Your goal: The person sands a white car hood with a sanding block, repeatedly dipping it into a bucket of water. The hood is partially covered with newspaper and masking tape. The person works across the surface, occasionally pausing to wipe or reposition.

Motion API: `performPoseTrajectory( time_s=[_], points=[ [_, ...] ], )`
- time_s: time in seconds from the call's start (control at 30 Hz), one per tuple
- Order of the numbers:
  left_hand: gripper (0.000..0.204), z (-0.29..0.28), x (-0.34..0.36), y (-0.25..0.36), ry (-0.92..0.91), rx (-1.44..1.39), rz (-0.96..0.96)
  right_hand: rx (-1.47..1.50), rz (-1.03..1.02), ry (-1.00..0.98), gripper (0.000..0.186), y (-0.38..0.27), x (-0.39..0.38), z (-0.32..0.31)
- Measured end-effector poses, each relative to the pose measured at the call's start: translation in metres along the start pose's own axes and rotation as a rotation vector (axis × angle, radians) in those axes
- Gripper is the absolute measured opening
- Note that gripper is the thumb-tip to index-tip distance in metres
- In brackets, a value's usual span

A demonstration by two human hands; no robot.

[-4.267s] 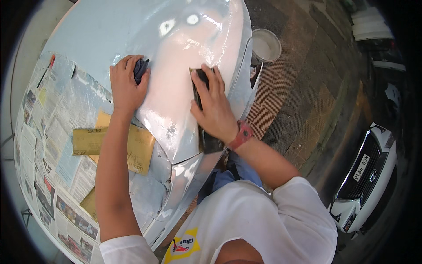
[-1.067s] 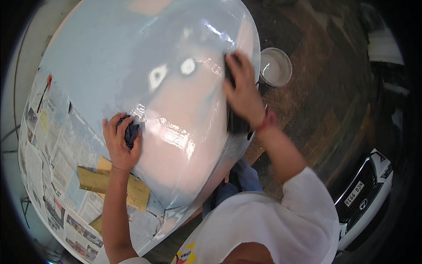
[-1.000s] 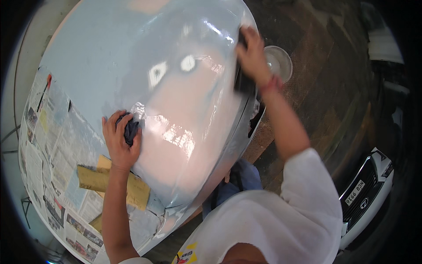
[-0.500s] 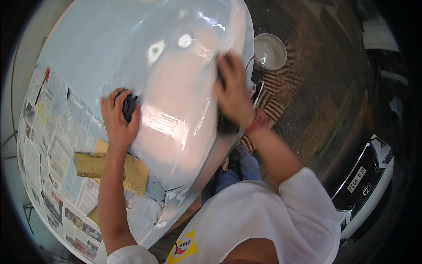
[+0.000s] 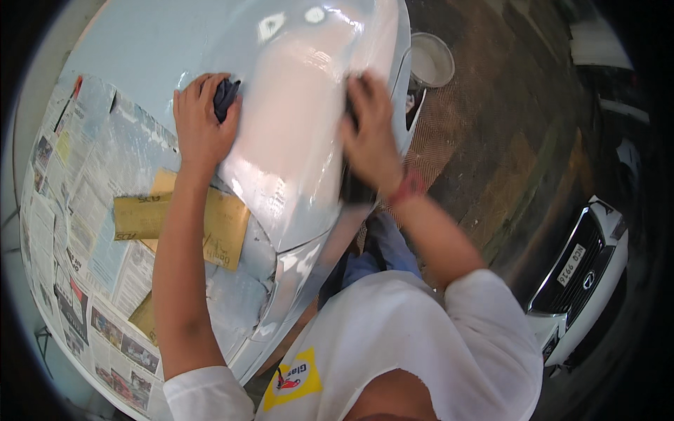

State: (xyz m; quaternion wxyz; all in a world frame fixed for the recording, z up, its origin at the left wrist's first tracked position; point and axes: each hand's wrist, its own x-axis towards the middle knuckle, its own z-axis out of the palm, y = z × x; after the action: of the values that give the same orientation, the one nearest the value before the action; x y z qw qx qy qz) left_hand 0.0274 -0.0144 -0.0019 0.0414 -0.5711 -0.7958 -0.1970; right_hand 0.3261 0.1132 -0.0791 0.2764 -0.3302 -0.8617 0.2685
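A wet, glossy car body panel [image 5: 295, 133], pale blue-grey with a large pinkish patch, lies in front of me. My left hand [image 5: 203, 119] rests on its left part, fingers curled round a crumpled dark cloth [image 5: 226, 99]. Farther right, my right hand [image 5: 371, 133] presses on the panel near its curved outer edge. It is smeared by motion. A dark flat thing [image 5: 351, 109] shows along its fingers and palm; its kind cannot be made out.
Newspaper sheets [image 5: 77, 231] and pieces of brown cardboard [image 5: 226, 231] cover the area at left, beneath my left forearm. On the floor beyond the panel's right edge stands a round bucket [image 5: 432, 59] with whitish contents. A white car's front [image 5: 583, 274] is at the far right.
The view has shifted, so the panel, bucket and cardboard sit higher. Against the panel, my right hand has slid toward me. My left hand keeps nearly the same place, still holding the cloth.
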Motion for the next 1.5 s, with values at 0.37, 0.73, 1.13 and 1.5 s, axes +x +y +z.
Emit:
performPoseTrajectory(
  time_s=[0.37,0.73,1.13,1.5],
  points=[
    [0.038,0.009,-0.004,-0.007,0.129,0.056,0.066,0.019,0.029,0.057,0.066,-0.052,-0.010,0.008],
    [0.041,0.015,-0.006,-0.014,0.117,0.017,0.045,-0.166,0.254,0.163,0.104,0.135,0.141,0.016],
    [0.040,0.012,-0.007,-0.013,0.175,0.044,0.072,-0.049,0.135,0.034,0.089,-0.078,-0.015,0.027],
    [0.039,0.016,-0.008,-0.016,0.158,0.019,0.053,-0.117,0.317,0.121,0.083,0.039,0.116,0.020]
  ],
)
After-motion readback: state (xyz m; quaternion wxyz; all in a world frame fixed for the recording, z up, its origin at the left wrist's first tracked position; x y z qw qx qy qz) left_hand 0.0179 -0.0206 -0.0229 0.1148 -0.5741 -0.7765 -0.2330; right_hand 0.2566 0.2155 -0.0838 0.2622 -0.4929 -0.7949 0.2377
